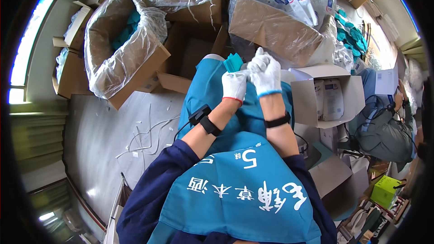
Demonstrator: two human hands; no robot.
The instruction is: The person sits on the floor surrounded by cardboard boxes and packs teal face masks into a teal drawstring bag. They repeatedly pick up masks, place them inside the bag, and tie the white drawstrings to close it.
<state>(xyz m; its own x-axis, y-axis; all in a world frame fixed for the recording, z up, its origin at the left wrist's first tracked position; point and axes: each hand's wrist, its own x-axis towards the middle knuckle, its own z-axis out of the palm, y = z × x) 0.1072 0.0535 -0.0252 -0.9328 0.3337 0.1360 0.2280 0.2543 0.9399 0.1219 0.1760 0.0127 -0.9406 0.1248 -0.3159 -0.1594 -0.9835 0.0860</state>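
Observation:
Both my hands wear white knit gloves and meet above my lap. My left hand (235,86) is closed around a small folded teal piece of soft, sheet-like material (233,63), whose top sticks up past the fingers. Right beside it, my right hand (266,71) is raised with its fingers curled together. Whatever is in those fingers, if anything, is hidden. Under both hands spreads a teal apron (239,185) with white lettering, covering my thighs.
Ahead stand a plastic-lined carton (122,45) with teal pieces inside, an open brown carton (190,49) and a carton (275,27) heaped with white packets. A white box (329,99) holds packets at my right. Another person (384,126) sits beyond it. White straps (144,140) lie on the floor.

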